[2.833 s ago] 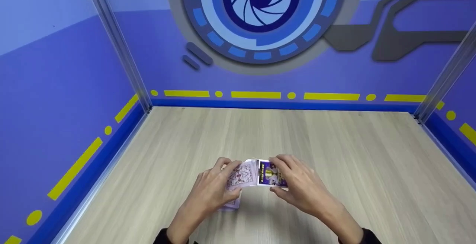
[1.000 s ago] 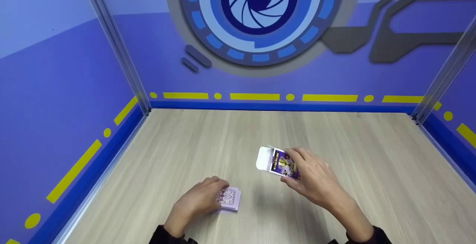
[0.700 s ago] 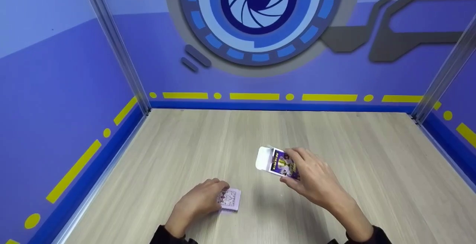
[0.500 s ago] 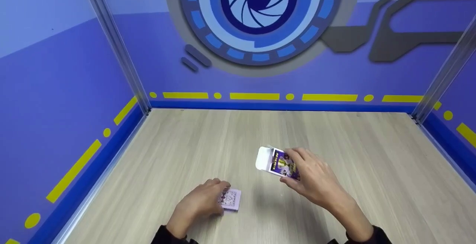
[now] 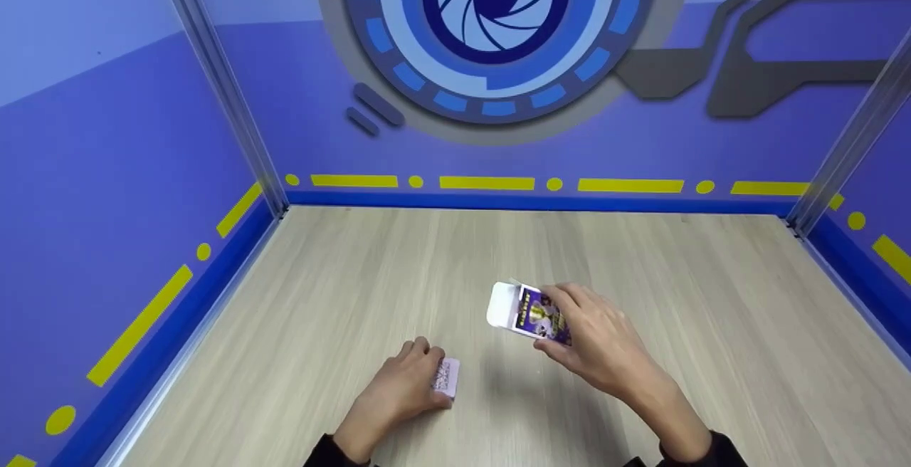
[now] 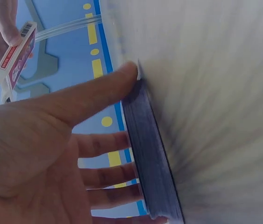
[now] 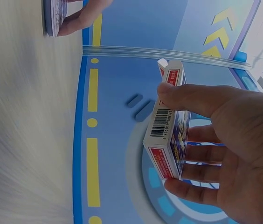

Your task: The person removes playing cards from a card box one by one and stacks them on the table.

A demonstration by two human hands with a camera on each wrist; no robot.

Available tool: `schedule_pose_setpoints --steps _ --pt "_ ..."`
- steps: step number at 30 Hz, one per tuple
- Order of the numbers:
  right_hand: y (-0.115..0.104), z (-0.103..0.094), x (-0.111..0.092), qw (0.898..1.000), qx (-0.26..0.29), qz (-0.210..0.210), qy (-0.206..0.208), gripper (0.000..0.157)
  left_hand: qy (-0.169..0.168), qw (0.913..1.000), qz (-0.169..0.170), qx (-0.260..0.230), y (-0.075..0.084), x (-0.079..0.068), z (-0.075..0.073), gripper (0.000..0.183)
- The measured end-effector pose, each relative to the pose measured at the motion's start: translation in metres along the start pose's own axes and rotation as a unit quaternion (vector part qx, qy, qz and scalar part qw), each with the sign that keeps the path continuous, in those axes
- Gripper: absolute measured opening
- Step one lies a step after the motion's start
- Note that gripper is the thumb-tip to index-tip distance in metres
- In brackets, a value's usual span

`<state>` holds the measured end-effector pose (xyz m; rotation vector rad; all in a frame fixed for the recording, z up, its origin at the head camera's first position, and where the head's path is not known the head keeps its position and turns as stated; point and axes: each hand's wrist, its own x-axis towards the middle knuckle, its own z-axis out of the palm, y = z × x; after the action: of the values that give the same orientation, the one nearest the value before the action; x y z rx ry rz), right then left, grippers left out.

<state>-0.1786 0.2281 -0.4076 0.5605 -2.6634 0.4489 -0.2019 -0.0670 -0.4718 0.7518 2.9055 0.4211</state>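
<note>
A blue-violet wall (image 5: 277, 111) backs a wood-grain table (image 5: 676, 296); above it the right hand (image 5: 601, 342) holds a flap-open box (image 5: 535, 312), while the left hand (image 5: 400, 387) grips, and partly hides, a smaller card deck (image 5: 447, 377) on the table.

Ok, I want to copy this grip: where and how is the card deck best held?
Probably by its near and far edges, from above on the left. The card deck is a thick stack, patterned face up, so squeezing opposite edges should keep it together; the left hand spans it that way, leaving its right end uncovered.
</note>
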Motion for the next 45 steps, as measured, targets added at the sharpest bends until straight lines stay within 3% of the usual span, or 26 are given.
schedule_pose_setpoints --steps 12,21,24,27,31,34,36,39,45 --pt "-0.001 0.001 0.000 1.000 0.002 0.005 -0.007 0.071 0.003 0.9999 -0.010 0.006 0.001 0.001 0.001 0.063" --pt "-0.001 0.000 0.001 1.000 0.004 0.008 -0.010 0.071 -0.025 0.9987 -0.024 -0.037 -0.003 0.001 -0.011 0.092" --pt "-0.002 0.001 0.001 1.000 0.005 0.005 -0.012 0.071 -0.004 0.9985 -0.027 -0.048 -0.007 0.001 -0.016 0.088" --pt "-0.002 0.002 0.000 1.000 0.008 -0.001 -0.014 0.072 0.058 0.9977 -0.008 -0.035 -0.008 0.003 -0.019 0.074" --pt "-0.003 0.003 0.000 1.000 0.014 -0.011 -0.013 0.073 0.176 0.9836 0.028 -0.027 -0.003 0.006 -0.023 0.048" --pt "-0.004 0.004 -0.001 1.000 0.018 -0.022 -0.009 0.073 0.246 0.9658 0.053 -0.064 0.006 0.007 -0.025 0.028" --pt "-0.006 0.005 -0.001 0.999 0.020 -0.029 -0.008 0.074 0.273 0.9539 0.070 -0.102 0.014 0.007 -0.026 0.017" --pt "-0.009 0.007 -0.001 0.999 0.021 -0.037 -0.012 0.074 0.283 0.9418 0.088 -0.158 0.026 0.005 -0.027 0.008" --pt "-0.015 0.011 -0.002 0.998 0.026 -0.048 -0.028 0.073 0.255 0.9282 0.123 -0.241 0.044 0.000 -0.026 0.009"
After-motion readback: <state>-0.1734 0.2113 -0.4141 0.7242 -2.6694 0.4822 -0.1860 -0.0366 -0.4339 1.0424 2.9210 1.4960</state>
